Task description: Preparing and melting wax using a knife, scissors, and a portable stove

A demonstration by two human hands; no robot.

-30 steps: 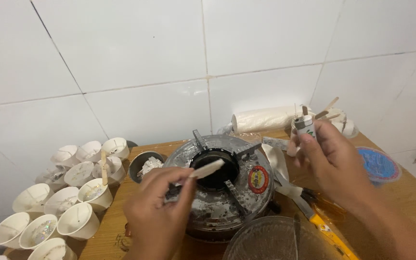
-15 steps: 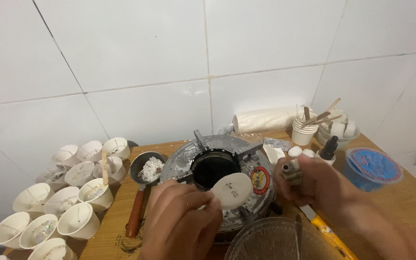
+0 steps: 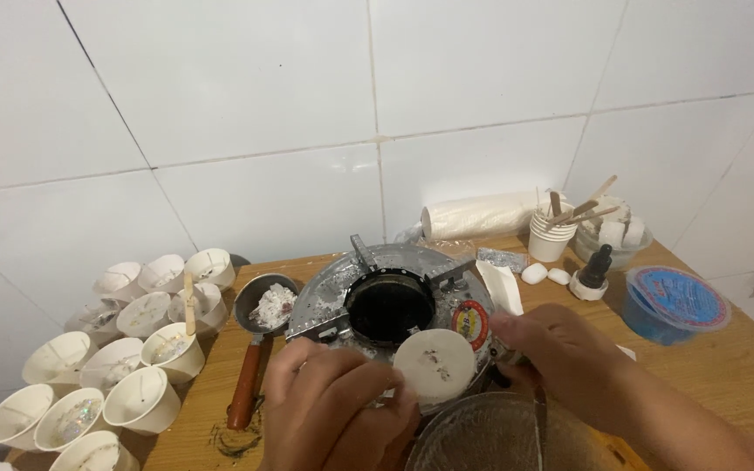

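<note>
My left hand point(image 3: 338, 410) pinches a flat round white disc point(image 3: 435, 365) with a few dark specks, held upright over the front edge of a round metal stove point(image 3: 325, 292). The stove's dark burner hole point(image 3: 389, 307) lies just behind the disc. My right hand point(image 3: 565, 349) is closed beside the disc's right edge, fingertips close to it. The small lighter it carries is hidden inside the fist.
Several white paper cups point(image 3: 141, 399) with wicks crowd the table's left side. A small pan with a wooden handle point(image 3: 265, 303) sits left of the stove. A wire strainer point(image 3: 482, 436) is at the bottom. A blue-lidded tub point(image 3: 678, 301), dropper bottle point(image 3: 593, 272) and cup of sticks point(image 3: 553, 234) stand at the right.
My right hand came down from beside the cup of sticks, carrying the lighter, to the disc's right edge. My left hand turned the disc face-on and drew it nearer.
</note>
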